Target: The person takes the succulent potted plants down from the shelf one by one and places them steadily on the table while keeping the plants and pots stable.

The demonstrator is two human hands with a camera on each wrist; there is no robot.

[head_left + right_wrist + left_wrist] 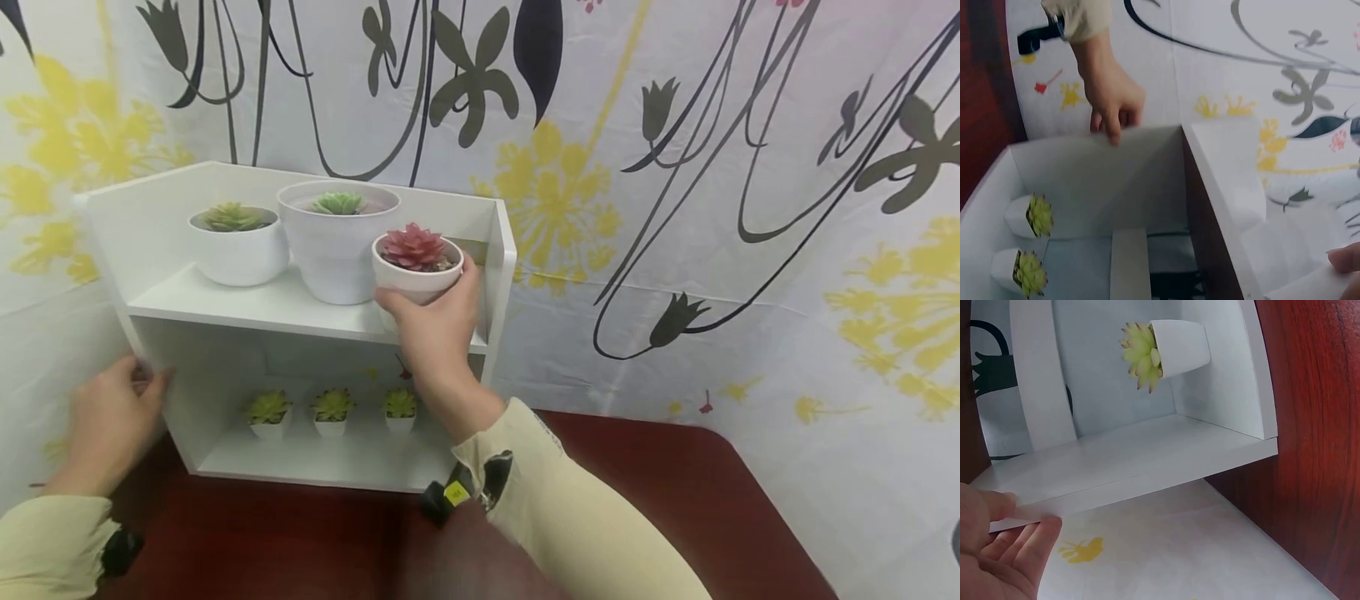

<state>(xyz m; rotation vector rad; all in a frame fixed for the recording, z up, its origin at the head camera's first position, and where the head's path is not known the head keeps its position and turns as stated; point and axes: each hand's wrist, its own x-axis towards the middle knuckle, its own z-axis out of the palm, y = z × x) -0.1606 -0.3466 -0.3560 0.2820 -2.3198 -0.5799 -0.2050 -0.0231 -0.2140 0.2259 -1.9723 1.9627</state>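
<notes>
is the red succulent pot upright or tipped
Upright: the red succulent pot stands rim-up on the top shelf, gripped by the right hand.

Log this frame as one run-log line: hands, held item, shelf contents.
right hand: grips red succulent pot, top shelf | left hand: touches white shelf unit left side | lower shelf: three small green succulents

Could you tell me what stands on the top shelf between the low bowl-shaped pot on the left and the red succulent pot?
In the head view, the large white pot with a green succulent stands between the low pot and the red succulent pot, which the right hand grips.
</notes>
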